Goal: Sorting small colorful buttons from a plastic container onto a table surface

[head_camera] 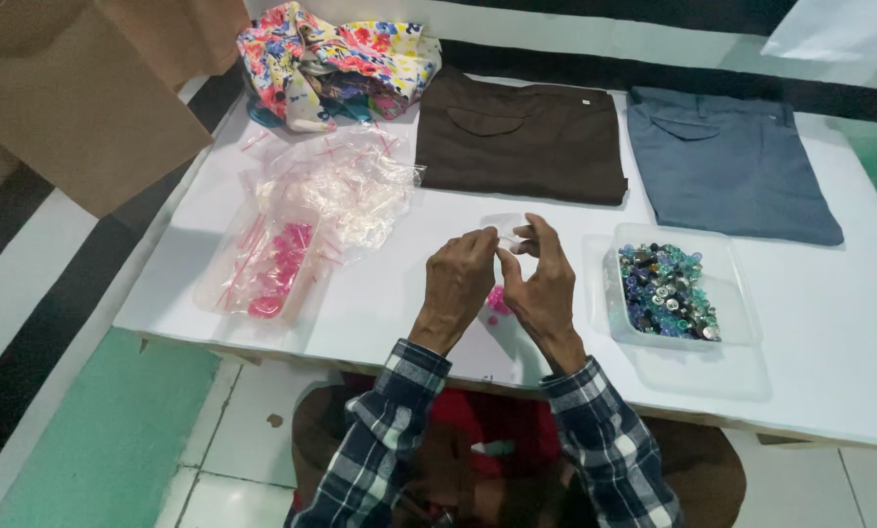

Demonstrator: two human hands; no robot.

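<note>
Two hands met over the white table (830, 323). At far left we saw a zip bag (263, 264) of pink buttons, touching a heap of empty bags (346, 186), with floral cloth (336, 59) behind. Our left hand (458, 284) and right hand (541, 284) were pressed close together, fingertips pinching a small clear bag (502, 227) between them, held above the table's middle. A few pink buttons (498, 301) showed beneath the hands. Behind lay folded brown trousers (522, 142). Just right of the hands stood a clear tub (673, 293) of mixed buttons, and grey trousers (727, 161) beyond.
</note>
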